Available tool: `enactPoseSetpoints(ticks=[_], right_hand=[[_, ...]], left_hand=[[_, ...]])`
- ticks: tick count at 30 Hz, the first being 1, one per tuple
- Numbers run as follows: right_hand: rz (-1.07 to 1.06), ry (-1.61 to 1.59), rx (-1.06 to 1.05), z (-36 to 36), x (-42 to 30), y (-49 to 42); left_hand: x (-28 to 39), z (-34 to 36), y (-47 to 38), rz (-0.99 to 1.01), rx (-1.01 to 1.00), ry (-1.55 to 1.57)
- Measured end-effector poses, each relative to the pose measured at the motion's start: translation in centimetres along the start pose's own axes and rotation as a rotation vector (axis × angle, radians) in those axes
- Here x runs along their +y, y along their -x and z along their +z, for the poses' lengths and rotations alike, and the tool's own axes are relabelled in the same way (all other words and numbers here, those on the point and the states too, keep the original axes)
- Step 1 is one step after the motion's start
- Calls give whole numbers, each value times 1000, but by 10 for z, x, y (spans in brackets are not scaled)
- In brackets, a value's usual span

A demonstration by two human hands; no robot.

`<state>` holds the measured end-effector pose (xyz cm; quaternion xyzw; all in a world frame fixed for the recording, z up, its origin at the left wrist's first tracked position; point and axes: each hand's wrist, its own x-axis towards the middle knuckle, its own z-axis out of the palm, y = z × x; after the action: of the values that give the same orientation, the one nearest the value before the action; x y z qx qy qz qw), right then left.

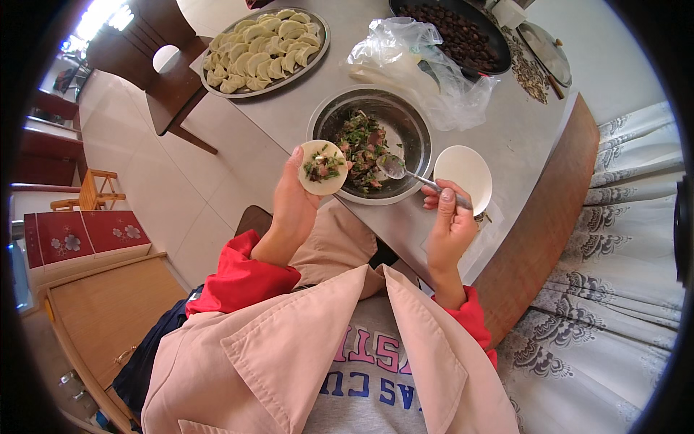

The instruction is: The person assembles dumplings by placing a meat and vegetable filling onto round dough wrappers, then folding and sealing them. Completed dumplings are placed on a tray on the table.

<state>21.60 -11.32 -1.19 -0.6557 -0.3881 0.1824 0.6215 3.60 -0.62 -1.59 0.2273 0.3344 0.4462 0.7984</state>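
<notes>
My left hand (295, 198) holds up a round dumpling wrapper (325, 187) with a small heap of filling (322, 165) on its middle. Between the fingers of my right hand (451, 228) is the handle of a metal spoon (391, 167), whose bowl hangs over the steel basin (370, 199). Chopped meat and green filling (360, 144) lies in the basin, mostly on its left side. A stack of round wrappers (463, 171) sits just beyond my right hand, partly hidden by its fingers.
A metal tray of folded dumplings (257, 51) stands at the table's far left. Behind the basin lies a clear plastic bag (404, 49), beside a black pan of dark brown pieces (452, 35). Shells (528, 76) and a glass lid (547, 51) are at the far right. A wooden chair (173, 100) stands left.
</notes>
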Motion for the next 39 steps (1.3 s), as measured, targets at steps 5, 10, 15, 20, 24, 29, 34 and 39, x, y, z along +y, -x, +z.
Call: enactPoseSetpoints(ticks=[5,10,15,20,24,29,34,39], right_hand=[[-182,141,-105,13,-7,3],[-481,409,-358,18,-8,-1],[-321,286,-289,29,3,2],[190,-105,-141,23,10,-1],[392,-248,-31,18,9,-7],[295,-287,74,2,-9,-14],[25,-217,1,-4,-31,-11],[-758,342,-318,-11,-32,-8]], left_hand=[[-2,-1,0,-23,-24,49],[-1,-1,0,-21,-33,48],[-2,-2,0,-21,-19,53],[-3,-7,-2,11,-65,65],[-3,-10,-1,27,-47,115],[2,-5,-1,2,-2,47],[2,16,-3,-270,-139,46],[-4,35,-5,-353,-191,52]])
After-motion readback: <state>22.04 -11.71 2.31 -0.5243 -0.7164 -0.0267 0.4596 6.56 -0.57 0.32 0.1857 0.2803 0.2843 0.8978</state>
